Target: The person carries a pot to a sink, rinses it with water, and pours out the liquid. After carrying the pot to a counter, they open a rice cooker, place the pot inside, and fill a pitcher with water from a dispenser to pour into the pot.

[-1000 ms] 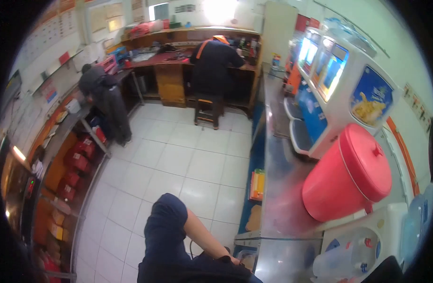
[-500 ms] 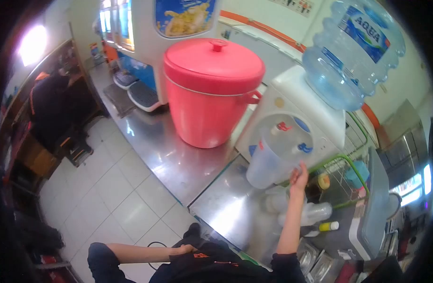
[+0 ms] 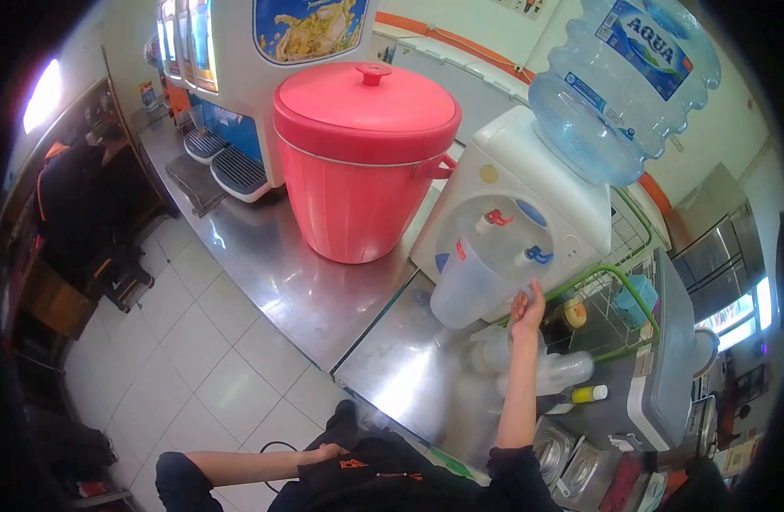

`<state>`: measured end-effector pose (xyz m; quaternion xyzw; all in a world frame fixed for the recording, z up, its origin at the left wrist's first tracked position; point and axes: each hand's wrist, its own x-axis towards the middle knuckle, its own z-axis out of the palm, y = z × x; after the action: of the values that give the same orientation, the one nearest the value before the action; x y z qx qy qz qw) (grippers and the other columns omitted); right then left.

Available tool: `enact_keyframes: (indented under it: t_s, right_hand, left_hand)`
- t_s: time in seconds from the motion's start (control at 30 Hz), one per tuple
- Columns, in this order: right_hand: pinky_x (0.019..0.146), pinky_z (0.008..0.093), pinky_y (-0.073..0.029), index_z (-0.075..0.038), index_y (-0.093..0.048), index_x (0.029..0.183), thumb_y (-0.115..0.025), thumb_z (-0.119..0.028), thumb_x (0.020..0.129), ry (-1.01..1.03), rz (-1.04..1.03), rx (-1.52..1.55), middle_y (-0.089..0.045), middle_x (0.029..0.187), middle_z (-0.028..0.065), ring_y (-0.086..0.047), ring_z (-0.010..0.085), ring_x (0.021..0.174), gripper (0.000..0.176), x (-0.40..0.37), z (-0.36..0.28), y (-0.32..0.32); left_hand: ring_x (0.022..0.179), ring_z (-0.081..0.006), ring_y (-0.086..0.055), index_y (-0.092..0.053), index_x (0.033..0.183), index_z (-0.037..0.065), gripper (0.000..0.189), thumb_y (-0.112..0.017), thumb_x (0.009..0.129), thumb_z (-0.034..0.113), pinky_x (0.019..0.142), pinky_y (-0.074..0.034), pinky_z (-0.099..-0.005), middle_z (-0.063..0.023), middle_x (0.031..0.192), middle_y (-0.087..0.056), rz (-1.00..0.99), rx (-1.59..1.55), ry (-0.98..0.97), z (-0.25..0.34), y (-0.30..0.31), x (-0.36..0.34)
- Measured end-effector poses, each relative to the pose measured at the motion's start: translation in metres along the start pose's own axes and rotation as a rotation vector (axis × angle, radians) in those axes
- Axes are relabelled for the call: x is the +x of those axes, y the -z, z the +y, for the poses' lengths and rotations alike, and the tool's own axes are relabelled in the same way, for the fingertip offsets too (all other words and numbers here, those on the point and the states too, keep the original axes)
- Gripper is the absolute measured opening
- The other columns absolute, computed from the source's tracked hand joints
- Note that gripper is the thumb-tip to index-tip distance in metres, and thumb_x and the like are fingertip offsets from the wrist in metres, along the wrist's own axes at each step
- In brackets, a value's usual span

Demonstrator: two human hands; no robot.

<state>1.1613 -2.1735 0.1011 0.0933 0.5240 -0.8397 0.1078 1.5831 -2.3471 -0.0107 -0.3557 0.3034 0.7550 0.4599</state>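
Right hand point(image 3: 525, 312): arm extended forward, palm side toward the body, fingers partly curled, spread narrow; contact or grip cannot be told at this angle. Pitcher point(image 3: 467, 286), translucent, sits just beyond this hand and to its left, tilted in view, in front of the recess of the white dispenser point(image 3: 571, 171); whether hand and pitcher touch is unclear. Blue tap point(image 3: 539, 254) is just above the right fingertips; red tap point(image 3: 496, 218) is farther up and left, over the pitcher's upper end. Water bottle point(image 3: 635, 85), clear blue, is seated neck-down on the dispenser, well beyond the right hand. Left hand point(image 3: 326, 453): low, near the waist, at the dark apron point(image 3: 383, 469), fingers bent inward; cannot tell whether it grips the cloth. Steel counter point(image 3: 400, 350) spans the space between and ahead of the hands. Red bucket point(image 3: 358, 205), lidded and upright, stands on it, left of the right hand and beyond the left. Drinks machine point(image 3: 247, 111) is behind the bucket, farther left. Clear cups point(image 3: 558, 372) lie just right of the right wrist, with a yellow-capped bottle point(image 3: 589, 393) nearer the body. Green rack point(image 3: 644, 303) is right of the right hand.
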Motion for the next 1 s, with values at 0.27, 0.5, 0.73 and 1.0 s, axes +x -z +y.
enact_keyframes:
  t_s: [0.27,0.5,0.73,1.0]
  right_hand:
    - [0.029,0.0147,-0.021,-0.018,-0.044,0.074,-0.062,-0.032,0.070,-0.010,-0.057,0.043,-0.039,0.047,-0.0067,-0.031,0.0018,0.033,0.023,-0.007,0.000,0.004]
    - [0.029,0.0211,-0.015,-0.015,-0.027,0.044,-0.052,-0.037,0.076,0.019,-0.018,-0.013,-0.027,0.038,-0.0028,-0.022,0.0076,0.029,0.046,-0.010,-0.002,-0.004]
    - [0.029,0.0209,-0.014,-0.016,-0.027,0.044,-0.053,-0.038,0.075,0.030,-0.041,-0.025,-0.027,0.038,-0.0030,-0.022,0.0075,0.029,0.047,-0.014,-0.002,-0.003]
    - [0.029,0.0177,-0.023,-0.014,-0.046,0.070,-0.058,-0.029,0.071,0.220,0.045,0.053,-0.042,0.048,-0.0045,-0.035,0.0047,0.033,0.019,-0.019,0.004,0.000]
  left_hand:
    - [0.079,-0.0179,-0.057,-0.052,0.099,0.003,0.032,-0.036,0.085,0.027,0.072,-0.048,-0.0292,-0.0103,0.094,-0.058,0.026,-0.027,0.022,-0.001,0.000,-0.006]
    - [0.062,-0.0142,-0.057,-0.054,0.089,0.004,0.025,-0.035,0.084,0.019,0.064,-0.049,-0.0289,-0.0053,0.079,-0.060,0.064,0.097,-0.018,-0.007,0.010,0.005]
    - [0.062,-0.0150,-0.056,-0.055,0.090,0.004,0.026,-0.034,0.084,0.018,0.063,-0.049,-0.0287,-0.0059,0.081,-0.060,0.035,-0.051,0.020,-0.009,0.003,-0.008]
    - [0.063,-0.0150,-0.056,-0.055,0.090,0.004,0.026,-0.034,0.084,0.018,0.064,-0.048,-0.0286,-0.0061,0.082,-0.060,0.045,0.051,0.022,-0.001,0.008,0.001]
